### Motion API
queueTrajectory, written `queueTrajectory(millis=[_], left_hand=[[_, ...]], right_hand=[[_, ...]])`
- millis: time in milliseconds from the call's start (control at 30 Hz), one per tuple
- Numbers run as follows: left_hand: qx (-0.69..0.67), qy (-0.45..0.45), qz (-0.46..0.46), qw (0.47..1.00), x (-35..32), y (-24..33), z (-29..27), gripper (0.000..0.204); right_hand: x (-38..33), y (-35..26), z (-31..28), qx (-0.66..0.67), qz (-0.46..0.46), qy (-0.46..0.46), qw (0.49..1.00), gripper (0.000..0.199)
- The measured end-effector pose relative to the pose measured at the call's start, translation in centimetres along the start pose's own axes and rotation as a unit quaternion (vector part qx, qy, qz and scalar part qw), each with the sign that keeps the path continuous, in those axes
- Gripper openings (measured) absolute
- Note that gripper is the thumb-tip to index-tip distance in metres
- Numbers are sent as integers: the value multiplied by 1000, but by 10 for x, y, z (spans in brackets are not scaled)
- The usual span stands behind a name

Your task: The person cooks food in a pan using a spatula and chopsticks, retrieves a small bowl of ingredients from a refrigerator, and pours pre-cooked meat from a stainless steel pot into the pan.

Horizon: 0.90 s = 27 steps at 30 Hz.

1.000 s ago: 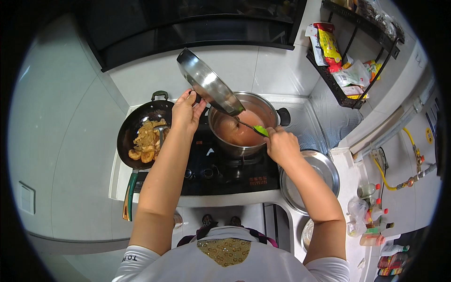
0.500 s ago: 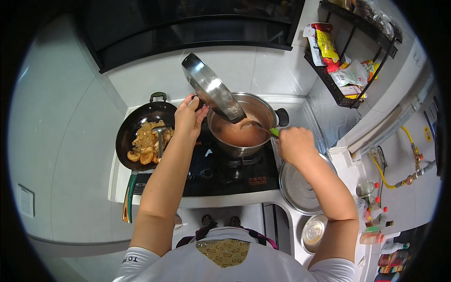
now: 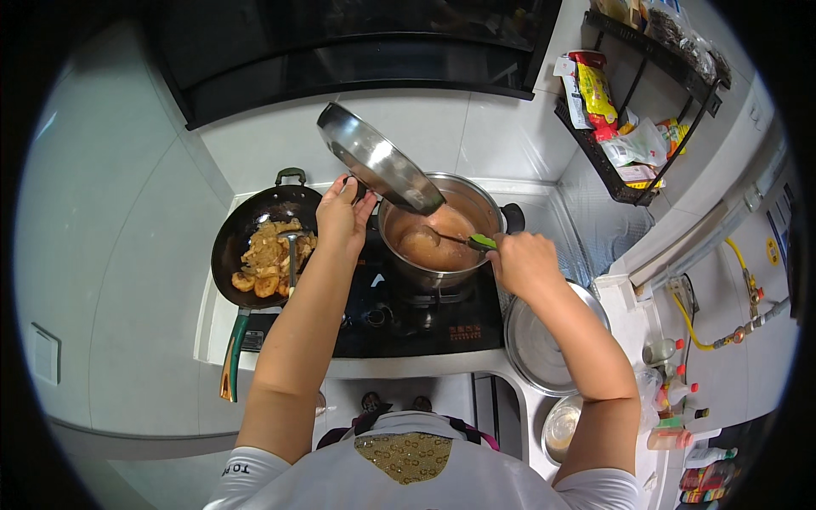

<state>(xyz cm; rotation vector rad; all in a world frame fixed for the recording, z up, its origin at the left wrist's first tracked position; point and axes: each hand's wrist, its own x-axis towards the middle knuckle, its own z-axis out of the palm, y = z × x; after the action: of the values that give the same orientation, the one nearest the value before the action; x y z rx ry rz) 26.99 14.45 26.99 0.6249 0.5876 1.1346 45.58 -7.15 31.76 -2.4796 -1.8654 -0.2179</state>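
Observation:
My left hand [image 3: 343, 209] is closed on the black side handle of a shallow steel pot [image 3: 382, 157], held tilted with its lower edge over a bigger steel pot [image 3: 436, 276]. Pinkish-brown liquid [image 3: 450, 227] partly fills that bigger pot, which stands on the hob [image 3: 399, 319]. My right hand [image 3: 524, 259] grips a ladle [image 3: 455, 239] with a black and green handle. Its bowl is dipped in the liquid, near the pot's left side. Left of my left forearm sits a black wok [image 3: 225, 246] with browned food [image 3: 270, 246] and a metal spatula [image 3: 293, 255] in it.
The wok's green handle [image 3: 235, 348] juts past the counter edge. A round steel lid [image 3: 535, 348] and a bowl [image 3: 561, 425] lie under my right forearm. Several bottles [image 3: 671, 395] line the right side. A black wall rack [image 3: 595, 153] holds packets; a dark hood [image 3: 340, 51] hangs above.
The ladle's bowl has moved left and down through the liquid, and my right hand has shifted slightly left. The held shallow pot has tipped a little flatter.

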Motion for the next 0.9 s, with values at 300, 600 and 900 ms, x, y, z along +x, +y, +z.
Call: queueTrajectory(millis=[300,600,900], left_hand=[[-17,13,9,1000,-1,5,1,30],[-27,9,8,1000,1,-2,-1,35],[-25,2,16,1000,-2,0,-4,39]], right_hand=[[4,14,17,-18,30,31,999,17],[-4,18,-26,-87,-26,-35,995,22],[1,1,-31,36,-30,-73,996,27]])
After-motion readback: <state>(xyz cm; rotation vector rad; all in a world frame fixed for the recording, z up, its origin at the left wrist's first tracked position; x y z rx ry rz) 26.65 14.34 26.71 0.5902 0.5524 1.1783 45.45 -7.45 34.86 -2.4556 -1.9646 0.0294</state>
